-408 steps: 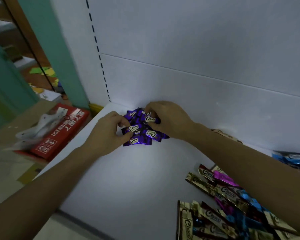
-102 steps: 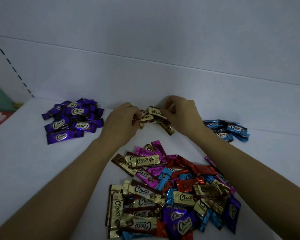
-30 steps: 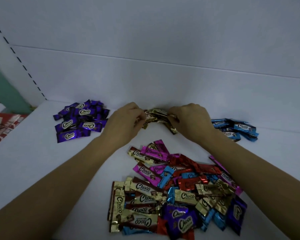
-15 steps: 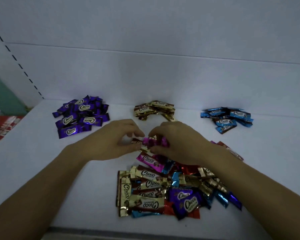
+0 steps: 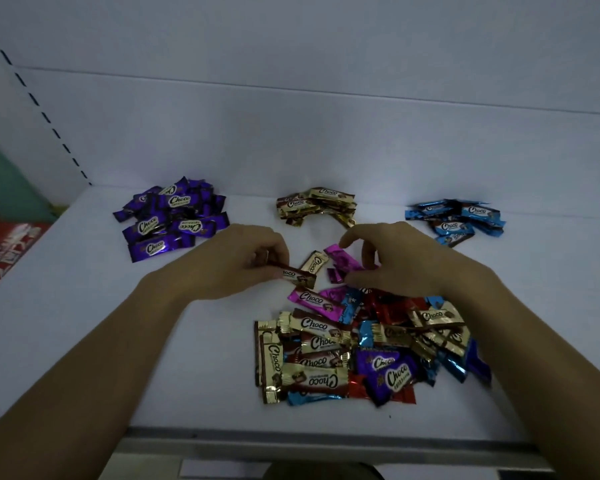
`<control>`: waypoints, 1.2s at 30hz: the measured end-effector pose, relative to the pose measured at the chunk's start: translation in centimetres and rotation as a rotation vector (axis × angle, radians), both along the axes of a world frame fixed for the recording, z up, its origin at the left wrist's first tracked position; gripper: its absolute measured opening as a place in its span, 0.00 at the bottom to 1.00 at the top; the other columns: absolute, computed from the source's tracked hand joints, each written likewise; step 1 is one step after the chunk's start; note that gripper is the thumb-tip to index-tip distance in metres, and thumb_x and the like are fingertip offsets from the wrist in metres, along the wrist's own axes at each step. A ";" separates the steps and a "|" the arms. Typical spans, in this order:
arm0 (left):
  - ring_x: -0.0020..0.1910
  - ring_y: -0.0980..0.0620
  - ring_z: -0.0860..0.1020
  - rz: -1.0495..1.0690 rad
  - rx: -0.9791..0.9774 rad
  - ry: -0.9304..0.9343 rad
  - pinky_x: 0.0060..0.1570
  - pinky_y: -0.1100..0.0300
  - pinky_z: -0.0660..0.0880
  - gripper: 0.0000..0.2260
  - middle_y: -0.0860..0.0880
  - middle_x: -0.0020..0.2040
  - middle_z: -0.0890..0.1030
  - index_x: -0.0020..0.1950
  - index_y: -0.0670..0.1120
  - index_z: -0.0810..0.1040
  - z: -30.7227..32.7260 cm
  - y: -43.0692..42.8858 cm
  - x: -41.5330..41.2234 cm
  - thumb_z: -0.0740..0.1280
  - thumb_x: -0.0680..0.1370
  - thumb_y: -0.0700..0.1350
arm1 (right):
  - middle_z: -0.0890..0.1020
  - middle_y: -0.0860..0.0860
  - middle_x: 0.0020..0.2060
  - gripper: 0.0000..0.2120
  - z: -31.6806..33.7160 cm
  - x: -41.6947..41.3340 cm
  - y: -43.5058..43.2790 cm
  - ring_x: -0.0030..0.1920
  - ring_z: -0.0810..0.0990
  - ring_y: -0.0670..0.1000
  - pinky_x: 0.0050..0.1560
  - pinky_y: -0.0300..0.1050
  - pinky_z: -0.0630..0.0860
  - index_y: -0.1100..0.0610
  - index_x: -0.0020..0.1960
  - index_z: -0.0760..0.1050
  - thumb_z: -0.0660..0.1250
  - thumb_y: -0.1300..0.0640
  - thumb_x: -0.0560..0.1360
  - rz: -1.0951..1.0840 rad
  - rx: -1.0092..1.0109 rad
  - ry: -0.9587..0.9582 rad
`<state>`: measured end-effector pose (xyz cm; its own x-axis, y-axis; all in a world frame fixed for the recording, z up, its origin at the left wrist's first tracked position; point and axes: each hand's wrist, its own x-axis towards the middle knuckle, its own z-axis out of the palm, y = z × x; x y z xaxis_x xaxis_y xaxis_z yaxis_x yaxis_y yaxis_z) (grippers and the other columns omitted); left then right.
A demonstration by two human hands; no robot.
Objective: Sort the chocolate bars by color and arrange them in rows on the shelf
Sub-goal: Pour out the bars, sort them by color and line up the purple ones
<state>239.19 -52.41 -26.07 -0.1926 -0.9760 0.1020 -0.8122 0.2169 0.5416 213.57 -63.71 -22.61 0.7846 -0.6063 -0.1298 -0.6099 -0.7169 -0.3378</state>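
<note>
Crowding shelf (image 5: 84, 306): purple pile (image 5: 170, 220), mixed heap (image 5: 361, 351)

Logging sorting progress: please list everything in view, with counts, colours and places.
purple foil-wrapped chocolate bars: one pile, purple, shelf back left
gold-brown foil bars: one pile, gold and brown, back centre
blue foil bars: one pile, blue, back right
unsorted foil bars: one heap, mixed colours, front centre
loose gold foil bar: one, gold, between the hands
pink foil bar: one, pink, at right fingertips
brown foil bar: one, brown, in left hand
flat white shelf: one, white, under everything
red box: one, red, far left
left hand: grips the brown foil bar
right hand: pinches the pink foil bar
</note>
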 end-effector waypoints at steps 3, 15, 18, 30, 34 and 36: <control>0.42 0.58 0.77 0.010 -0.015 0.000 0.39 0.70 0.71 0.04 0.60 0.41 0.77 0.50 0.54 0.80 0.3 0.1 0.3 0.72 0.76 0.47 | 0.80 0.43 0.44 0.14 0.1 1.7 -0.1 0.44 0.76 0.43 0.48 0.44 0.77 0.44 0.63 0.75 0.64 0.44 0.79 0.030 -0.076 -0.036; 0.41 0.57 0.79 0.136 -0.042 0.098 0.37 0.70 0.72 0.04 0.57 0.38 0.80 0.45 0.53 0.80 0.4 0.2 1.8 0.74 0.74 0.50 | 0.74 0.46 0.48 0.07 -2.6 4.2 0.2 0.50 0.72 0.48 0.51 0.48 0.74 0.47 0.51 0.75 0.71 0.50 0.76 0.040 -0.110 -0.130; 0.40 0.55 0.79 0.176 -0.064 0.129 0.35 0.70 0.71 0.04 0.57 0.37 0.81 0.44 0.54 0.82 0.2 0.1 2.1 0.74 0.73 0.52 | 0.78 0.44 0.46 0.04 -2.4 3.7 0.1 0.46 0.74 0.43 0.47 0.39 0.72 0.49 0.50 0.76 0.71 0.53 0.76 0.032 -0.012 -0.178; 0.32 0.56 0.82 0.455 -0.070 0.345 0.31 0.65 0.73 0.04 0.54 0.32 0.83 0.44 0.48 0.84 0.7 -2.8 1.2 0.71 0.77 0.42 | 0.84 0.44 0.32 0.05 2.8 2.6 -3.6 0.32 0.81 0.39 0.36 0.29 0.74 0.52 0.45 0.81 0.76 0.54 0.73 -0.167 0.000 -0.444; 0.31 0.56 0.82 0.545 -0.055 0.432 0.25 0.67 0.69 0.03 0.51 0.35 0.84 0.45 0.46 0.84 1.6 -5.9 1.4 0.70 0.78 0.42 | 0.85 0.46 0.32 0.04 3.1 3.2 -7.2 0.32 0.82 0.40 0.33 0.27 0.71 0.52 0.46 0.81 0.72 0.60 0.75 -0.229 -0.011 -0.410; 0.30 0.58 0.81 0.563 -0.024 0.453 0.25 0.66 0.69 0.04 0.50 0.36 0.84 0.46 0.45 0.84 1.5 -7.3 1.3 0.70 0.78 0.42 | 0.84 0.48 0.32 0.07 2.4 3.8 -8.3 0.34 0.82 0.42 0.34 0.29 0.73 0.51 0.45 0.80 0.70 0.62 0.75 -0.245 -0.031 -0.372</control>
<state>240.50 -59.70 -24.62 0.4053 -0.9110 0.0755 -0.5013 -0.1524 0.8518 217.34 -72.04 -20.26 0.6074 -0.7790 0.1554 -0.6039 -0.5799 -0.5469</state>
